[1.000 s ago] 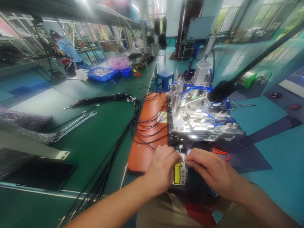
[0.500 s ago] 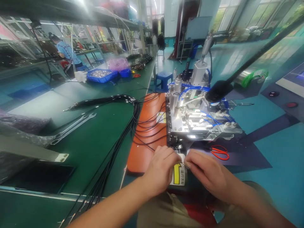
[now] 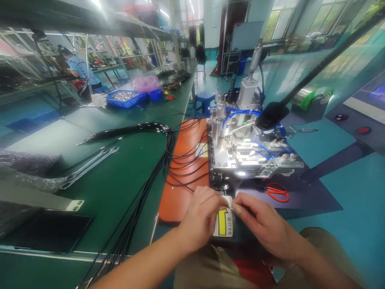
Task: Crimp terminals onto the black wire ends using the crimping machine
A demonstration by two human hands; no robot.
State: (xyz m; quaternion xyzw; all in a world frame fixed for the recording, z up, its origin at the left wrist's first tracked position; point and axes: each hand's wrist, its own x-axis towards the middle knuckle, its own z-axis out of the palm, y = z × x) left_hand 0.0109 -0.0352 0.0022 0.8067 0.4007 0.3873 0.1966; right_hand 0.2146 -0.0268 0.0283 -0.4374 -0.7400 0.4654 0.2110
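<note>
My left hand (image 3: pixel 202 214) is closed at the front of the machine, its thumb and index finger pinching a black cable (image 3: pixel 187 187) that runs into it from the orange board (image 3: pixel 170 206). Facing it, my right hand (image 3: pixel 261 220) pinches the thin wire end (image 3: pixel 229 208) of that cable. The fingertips nearly meet, and the fine detail between them is blurred. Below the fingers is a label with a yellow arrow (image 3: pixel 221 223). Just beyond my hands stands a metal machine (image 3: pixel 249 148) with blue air tubes, and several black cables reach its left edge.
A bundle of black cables (image 3: pixel 150 172) lies along the green bench (image 3: pixel 126 172). Two wrenches (image 3: pixel 90 166) rest to the left. Red-handled scissors (image 3: pixel 277 192) lie right of my hands. A dark lamp arm (image 3: pixel 315 76) crosses above the machine. Farther back are a blue tray (image 3: pixel 126 102) and a seated person.
My view has shifted slightly, so the scene sits a little farther left. The right fingertips have moved slightly on the wire; both hands stay pinched close together.
</note>
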